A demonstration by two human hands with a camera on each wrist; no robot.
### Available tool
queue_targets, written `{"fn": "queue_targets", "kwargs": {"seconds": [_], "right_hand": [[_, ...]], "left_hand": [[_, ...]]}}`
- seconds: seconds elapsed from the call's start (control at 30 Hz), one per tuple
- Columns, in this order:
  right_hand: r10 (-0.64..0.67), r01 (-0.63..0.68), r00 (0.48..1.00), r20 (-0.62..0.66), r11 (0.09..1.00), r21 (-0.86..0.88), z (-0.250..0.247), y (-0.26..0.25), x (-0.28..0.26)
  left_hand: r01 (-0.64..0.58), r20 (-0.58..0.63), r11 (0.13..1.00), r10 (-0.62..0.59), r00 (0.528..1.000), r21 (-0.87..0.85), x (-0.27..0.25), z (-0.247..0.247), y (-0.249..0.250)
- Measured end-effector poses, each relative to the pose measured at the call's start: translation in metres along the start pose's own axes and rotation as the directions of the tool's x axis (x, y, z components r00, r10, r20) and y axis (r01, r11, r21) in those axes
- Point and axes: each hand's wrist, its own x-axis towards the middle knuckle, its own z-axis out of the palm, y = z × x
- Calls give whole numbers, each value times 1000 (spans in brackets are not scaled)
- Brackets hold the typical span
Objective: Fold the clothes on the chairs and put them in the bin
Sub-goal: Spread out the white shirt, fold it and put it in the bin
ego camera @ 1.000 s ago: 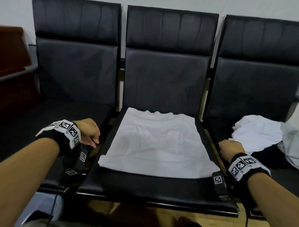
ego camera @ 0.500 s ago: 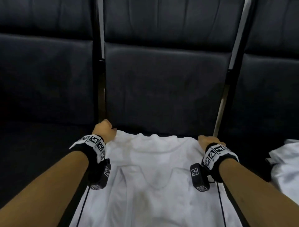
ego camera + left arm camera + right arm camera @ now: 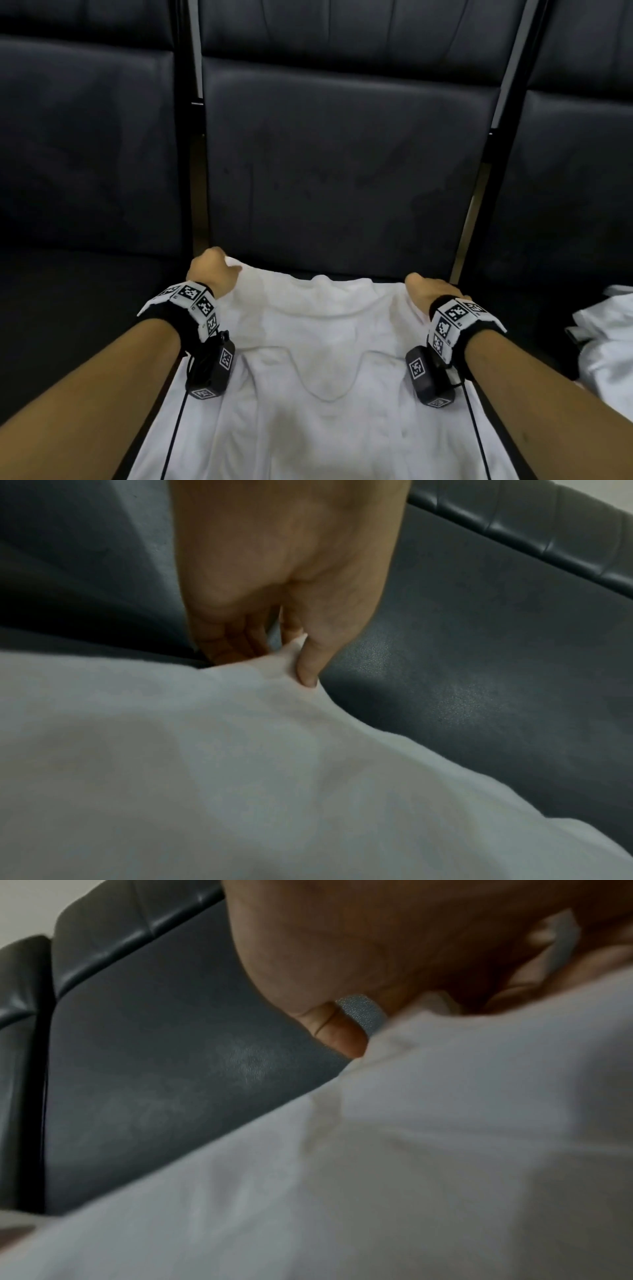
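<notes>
A white T-shirt (image 3: 318, 370) lies flat on the middle black chair seat, its far edge against the backrest (image 3: 342, 178). My left hand (image 3: 214, 274) pinches the shirt's far left corner; in the left wrist view the thumb and fingers (image 3: 308, 666) clamp the white cloth (image 3: 240, 764). My right hand (image 3: 426, 289) holds the far right corner; the right wrist view shows curled fingers (image 3: 339, 1031) at the edge of the cloth (image 3: 428, 1123). No bin is in view.
More white clothes (image 3: 606, 346) lie crumpled on the right chair seat. The left chair seat (image 3: 78, 301) is bare black leather. Metal frame bars (image 3: 191, 113) separate the chairs.
Both hands went from the seat's front corners to the shirt's far corners and took hold of them. The view has closed in on the backrest.
</notes>
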Motion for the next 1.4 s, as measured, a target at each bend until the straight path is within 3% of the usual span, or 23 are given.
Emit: {"fn": "queue_targets", "kwargs": {"seconds": [0.13,0.33,0.47,0.53,0.63,0.7,0.77,0.83,0.9,0.97,1.03,1.13,1.27,1.4], "right_hand": [[7,40,988,-152,951,306,-15,-6,-9],[-43,197,943,-330,872,448,-6,5,4],[-70,272,909,-411,847,457,3,15,17],[-60,239,911,-408,884,402,3,14,20],[-45,166,920,-389,945,282,-1,11,10],[-88,205,913,-399,943,262,-7,7,-3],[-196,297,918,-346,916,269,-13,2,-15],[-342,360,932,-122,912,198,-17,-4,-33],[-349,337,914,206,937,93,-15,-7,-52],[-266,312,880,394,949,-56,-9,-5,-68],[-270,360,865,423,921,-148,-4,0,-79],[-326,435,849,415,878,-198,-3,6,-88],[-362,360,861,358,930,74,-26,17,-104],[-411,306,869,276,884,353,-52,22,-127]], "left_hand": [[-48,-96,996,41,995,-71,-1,-14,6],[-91,-169,987,68,983,-135,2,-15,3],[-111,-169,973,78,983,-200,9,-5,-4],[-115,-147,974,87,985,-196,11,-1,-5],[-84,-87,996,83,993,-15,9,-6,-5],[-100,-93,993,105,990,57,2,-17,0],[-173,-89,985,173,981,2,-7,-27,9],[-181,92,978,191,977,-102,-21,-36,18],[-107,406,990,136,904,-94,-40,-38,24],[-125,598,989,52,800,81,-58,-34,26],[-217,639,950,24,769,225,-76,-30,25],[-285,619,915,51,783,284,-85,-25,19],[-232,614,963,101,783,137,-91,-44,25],[-102,579,989,148,802,-110,-112,-79,41]]}}
